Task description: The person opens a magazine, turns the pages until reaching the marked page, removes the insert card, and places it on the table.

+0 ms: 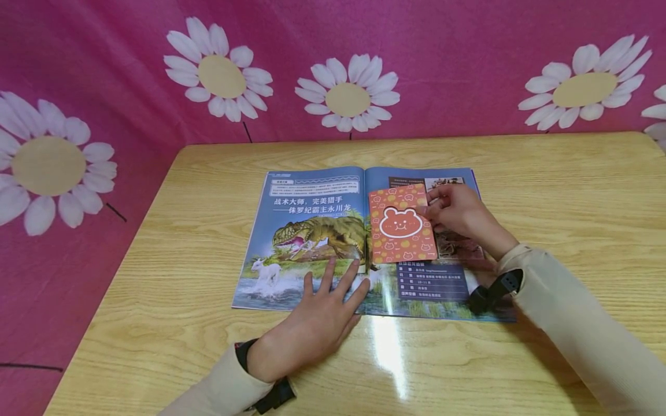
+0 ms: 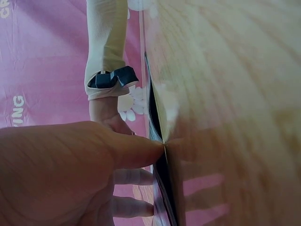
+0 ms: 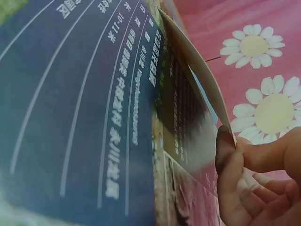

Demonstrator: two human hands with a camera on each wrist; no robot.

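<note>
An open magazine [image 1: 312, 277] lies on the table, a dinosaur picture across its left page. Over its right page is a thin orange-red notebook [image 1: 400, 251] with a bear face on the cover. My right hand [image 1: 463, 216] pinches the notebook's right edge between thumb and fingers. In the right wrist view the notebook [image 3: 200, 61] shows nearly edge-on, bent and tilted up from the page. My left hand [image 1: 317, 318] rests with spread, straight fingers on the magazine's lower middle. Its thumb [image 2: 136, 149] touches the magazine's near edge in the left wrist view.
The wooden table [image 1: 182, 231] extends around the magazine, with a bright glare in front of it. Behind and to the left hangs a pink cloth [image 1: 447, 69] with large white daisies. Each wrist wears a black strap device [image 1: 494, 292].
</note>
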